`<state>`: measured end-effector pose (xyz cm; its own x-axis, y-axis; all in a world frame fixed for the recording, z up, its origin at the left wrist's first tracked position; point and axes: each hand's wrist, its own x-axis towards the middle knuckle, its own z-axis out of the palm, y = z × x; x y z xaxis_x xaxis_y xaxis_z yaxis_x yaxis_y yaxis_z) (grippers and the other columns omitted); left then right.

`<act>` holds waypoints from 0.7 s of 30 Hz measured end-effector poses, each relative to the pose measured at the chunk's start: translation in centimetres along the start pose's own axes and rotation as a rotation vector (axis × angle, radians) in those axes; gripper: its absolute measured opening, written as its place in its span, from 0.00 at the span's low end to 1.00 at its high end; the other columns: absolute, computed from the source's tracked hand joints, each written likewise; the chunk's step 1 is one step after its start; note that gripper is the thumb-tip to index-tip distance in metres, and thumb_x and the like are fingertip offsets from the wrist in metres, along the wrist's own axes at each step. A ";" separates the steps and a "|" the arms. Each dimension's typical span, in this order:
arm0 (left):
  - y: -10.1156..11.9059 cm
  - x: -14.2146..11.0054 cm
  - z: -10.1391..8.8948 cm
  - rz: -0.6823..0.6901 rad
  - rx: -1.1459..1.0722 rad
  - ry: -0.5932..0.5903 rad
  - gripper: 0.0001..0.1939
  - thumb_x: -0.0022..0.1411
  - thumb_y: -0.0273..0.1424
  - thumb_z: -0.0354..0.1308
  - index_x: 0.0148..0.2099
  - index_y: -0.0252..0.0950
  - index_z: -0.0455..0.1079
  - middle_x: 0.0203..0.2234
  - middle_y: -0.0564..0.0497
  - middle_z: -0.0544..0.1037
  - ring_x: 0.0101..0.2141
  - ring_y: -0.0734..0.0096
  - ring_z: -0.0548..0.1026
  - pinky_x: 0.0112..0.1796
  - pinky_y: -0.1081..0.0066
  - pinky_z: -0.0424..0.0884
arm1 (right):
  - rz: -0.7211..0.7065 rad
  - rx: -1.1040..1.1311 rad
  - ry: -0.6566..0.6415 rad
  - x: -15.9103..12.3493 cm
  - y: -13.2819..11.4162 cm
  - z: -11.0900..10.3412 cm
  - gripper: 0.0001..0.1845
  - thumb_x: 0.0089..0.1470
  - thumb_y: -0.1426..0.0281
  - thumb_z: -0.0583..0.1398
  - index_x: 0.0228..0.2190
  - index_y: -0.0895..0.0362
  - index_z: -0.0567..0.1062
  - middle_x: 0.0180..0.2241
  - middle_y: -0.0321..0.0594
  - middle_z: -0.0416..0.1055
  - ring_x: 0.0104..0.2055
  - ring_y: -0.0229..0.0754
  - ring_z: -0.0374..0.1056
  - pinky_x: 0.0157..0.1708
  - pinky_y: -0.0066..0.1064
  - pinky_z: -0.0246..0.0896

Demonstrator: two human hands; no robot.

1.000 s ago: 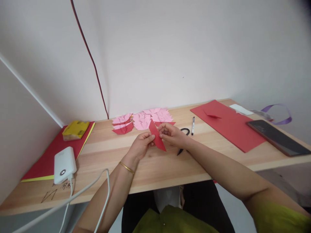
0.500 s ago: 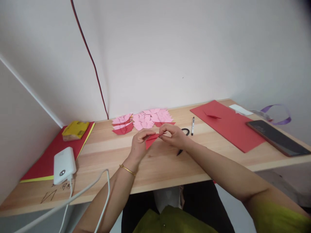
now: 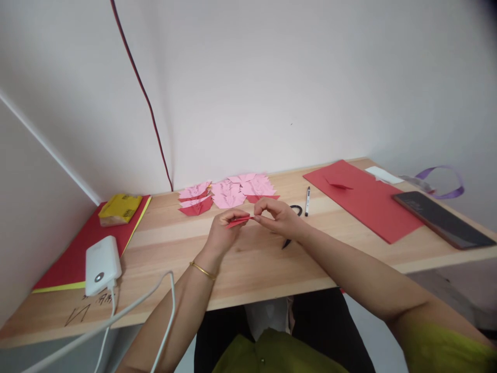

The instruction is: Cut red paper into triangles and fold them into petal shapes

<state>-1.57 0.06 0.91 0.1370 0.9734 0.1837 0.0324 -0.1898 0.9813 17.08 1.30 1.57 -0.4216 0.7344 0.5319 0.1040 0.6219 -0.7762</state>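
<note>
A small folded piece of red paper is held just above the wooden desk, seen almost edge-on. My left hand pinches its left part, a gold bangle on that wrist. My right hand pinches its right tip with fingers curled. Behind the hands lies a row of several folded pink and red paper pieces near the wall.
Black scissors lie partly hidden behind my right hand, with a pen beside them. A red sheet, a dark tablet and a purple ribbon are on the right. A white power bank with cable, red folder and yellow packet are on the left.
The red paper stood upright and broad between my hands a second ago. It has been folded and turned down until it lies nearly flat and thin. Both hands stayed in place.
</note>
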 end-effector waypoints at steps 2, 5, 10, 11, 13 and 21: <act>0.2 0.0 0.0 -0.023 -0.035 -0.019 0.05 0.44 0.28 0.65 0.29 0.35 0.76 0.25 0.50 0.76 0.28 0.72 0.71 0.34 0.70 0.68 | 0.043 0.024 -0.018 0.0 0.0 0.0 0.07 0.54 0.65 0.58 0.31 0.57 0.70 0.31 0.40 0.69 0.34 0.39 0.65 0.37 0.34 0.62; 0.1 0.1 0.0 -0.054 -0.100 -0.061 0.06 0.44 0.29 0.66 0.28 0.35 0.76 0.25 0.50 0.76 0.28 0.73 0.71 0.34 0.70 0.68 | 0.096 0.087 -0.055 0.0 -0.1 -0.2 0.08 0.54 0.64 0.59 0.32 0.57 0.71 0.32 0.40 0.69 0.35 0.38 0.66 0.37 0.32 0.61; -0.2 0.2 -0.5 -0.025 -0.075 -0.146 0.07 0.44 0.29 0.67 0.30 0.35 0.77 0.29 0.49 0.77 0.31 0.71 0.72 0.36 0.69 0.68 | 0.263 0.314 -0.202 0.0 -0.4 -0.3 0.11 0.53 0.62 0.60 0.32 0.58 0.69 0.22 0.31 0.62 0.21 0.30 0.56 0.20 0.23 0.52; -0.2 0.2 -0.6 -0.025 -0.074 -0.156 0.07 0.44 0.29 0.67 0.30 0.35 0.77 0.29 0.49 0.77 0.32 0.71 0.73 0.36 0.69 0.68 | 0.292 0.351 -0.229 -0.1 -0.4 -0.2 0.12 0.53 0.62 0.59 0.32 0.58 0.68 0.20 0.29 0.59 0.19 0.29 0.53 0.18 0.22 0.49; -0.3 0.3 -0.8 -0.049 -0.096 -0.175 0.06 0.44 0.29 0.67 0.29 0.35 0.77 0.29 0.49 0.77 0.32 0.70 0.73 0.37 0.69 0.68 | 0.306 0.375 -0.236 -0.1 -0.4 -0.2 0.12 0.54 0.61 0.59 0.33 0.57 0.68 0.19 0.28 0.59 0.18 0.29 0.52 0.17 0.22 0.48; -0.2 0.3 -1.1 -0.144 -0.136 -0.303 0.07 0.45 0.28 0.66 0.31 0.33 0.77 0.30 0.47 0.78 0.35 0.65 0.74 0.41 0.65 0.68 | -0.045 -0.076 -0.076 -0.3 -0.5 0.0 0.07 0.57 0.66 0.55 0.35 0.56 0.71 0.32 0.41 0.71 0.33 0.38 0.65 0.36 0.32 0.62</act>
<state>-2.61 0.56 0.80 0.4288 0.9026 0.0376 -0.0567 -0.0146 0.9983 17.18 0.81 1.79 -0.4940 0.6842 0.5364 0.1500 0.6748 -0.7226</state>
